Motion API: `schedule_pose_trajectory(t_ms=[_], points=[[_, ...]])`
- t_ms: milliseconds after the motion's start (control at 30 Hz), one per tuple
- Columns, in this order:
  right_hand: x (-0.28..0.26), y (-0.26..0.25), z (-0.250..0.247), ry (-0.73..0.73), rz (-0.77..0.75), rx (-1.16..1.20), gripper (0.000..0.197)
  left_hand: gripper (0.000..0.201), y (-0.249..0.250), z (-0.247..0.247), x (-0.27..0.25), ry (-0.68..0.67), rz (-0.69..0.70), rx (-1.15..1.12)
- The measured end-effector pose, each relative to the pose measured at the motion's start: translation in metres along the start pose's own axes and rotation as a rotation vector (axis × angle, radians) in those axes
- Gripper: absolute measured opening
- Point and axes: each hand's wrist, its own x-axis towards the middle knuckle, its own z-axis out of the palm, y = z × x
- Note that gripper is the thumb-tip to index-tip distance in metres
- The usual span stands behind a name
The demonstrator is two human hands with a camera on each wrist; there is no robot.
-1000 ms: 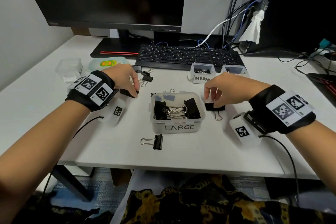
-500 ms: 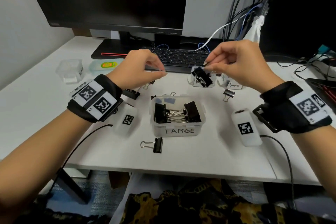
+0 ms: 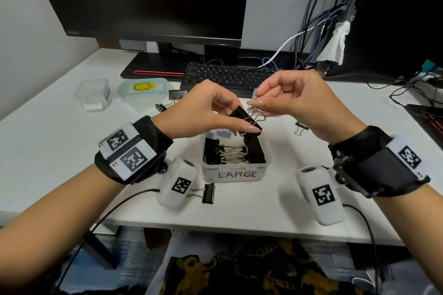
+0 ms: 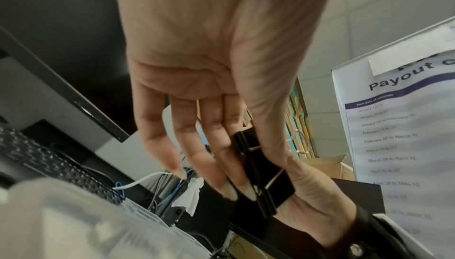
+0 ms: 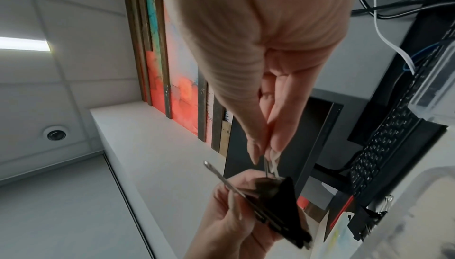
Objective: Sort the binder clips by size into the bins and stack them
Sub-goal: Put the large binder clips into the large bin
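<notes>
Left hand (image 3: 203, 110) pinching the black body of a binder clip (image 3: 244, 117) between thumb and fingers, held in the air directly above the far rim of the bin marked LARGE (image 3: 236, 172), which stands on the tabletop (image 3: 48, 151) toward its near edge. Right hand (image 3: 294, 100) pinching one wire handle of that same clip between thumb and forefinger, seemingly to fold it. Long axis of the clip body running from far-left down to near-right, handles pointing right toward the right grip, a second handle sticking out free in the right wrist view. Both grips clenched on the one clip, so no reach needed; bin straight below, left hand the nearer for the drop. Already lying in the bin: two large clips (image 3: 230, 152), handles meeting in the middle. Still loose on the tabletop: one clip (image 3: 208, 193) just in front of the bin, a small one (image 3: 300, 127) to its right, others (image 3: 176, 96) behind the left hand near the keyboard (image 3: 227, 76).
</notes>
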Motion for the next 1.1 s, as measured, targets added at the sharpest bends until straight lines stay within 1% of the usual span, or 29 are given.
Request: schedule_pose_trajectory(t_ms=[33, 100, 167, 267, 333, 400, 467, 567, 633, 733, 867, 967, 1100], points=[[-0.001, -0.001, 0.001, 0.011, -0.004, 0.003, 0.023, 0.018, 0.000, 0.001, -0.001, 0.014, 0.000, -0.015], [-0.004, -0.002, 0.003, 0.037, -0.003, 0.006, 0.027, 0.014, 0.002, 0.001, -0.003, 0.038, 0.013, -0.032], [-0.009, -0.003, 0.004, 0.043, 0.008, -0.007, 0.024, 0.015, 0.004, 0.002, -0.006, 0.059, 0.028, -0.031], [-0.020, 0.000, 0.006, 0.008, 0.028, -0.027, 0.027, 0.028, 0.005, 0.001, -0.013, 0.104, 0.039, 0.001], [-0.028, 0.003, 0.006, -0.009, 0.050, -0.012, 0.029, 0.028, 0.005, 0.002, -0.018, 0.116, 0.028, 0.004], [-0.036, 0.005, 0.008, -0.020, 0.065, 0.002, 0.027, 0.027, 0.005, 0.004, -0.023, 0.119, 0.006, -0.005], [-0.044, 0.009, 0.009, 0.001, 0.066, 0.007, 0.025, 0.026, 0.006, 0.007, -0.028, 0.112, -0.013, -0.025], [-0.056, 0.013, 0.012, 0.089, 0.000, -0.045, 0.025, 0.030, 0.010, 0.011, -0.032, 0.073, -0.053, -0.009], [-0.063, 0.014, 0.015, 0.147, -0.065, -0.130, 0.018, 0.032, 0.012, 0.015, -0.033, 0.040, -0.089, -0.008], [-0.068, 0.014, 0.017, 0.217, -0.155, -0.257, 0.009, 0.033, 0.014, 0.021, -0.034, 0.026, -0.099, -0.014], [-0.070, 0.015, 0.017, 0.258, -0.191, -0.347, 0.010, 0.042, 0.016, 0.020, -0.037, -0.010, -0.093, -0.029], [-0.070, 0.018, 0.021, 0.286, -0.214, -0.392, 0.010, 0.053, 0.018, 0.018, -0.038, 0.021, -0.102, -0.067], [-0.069, 0.019, 0.024, 0.284, -0.220, -0.368, 0.009, 0.046, 0.012, 0.019, -0.034, 0.064, -0.073, 0.068]])
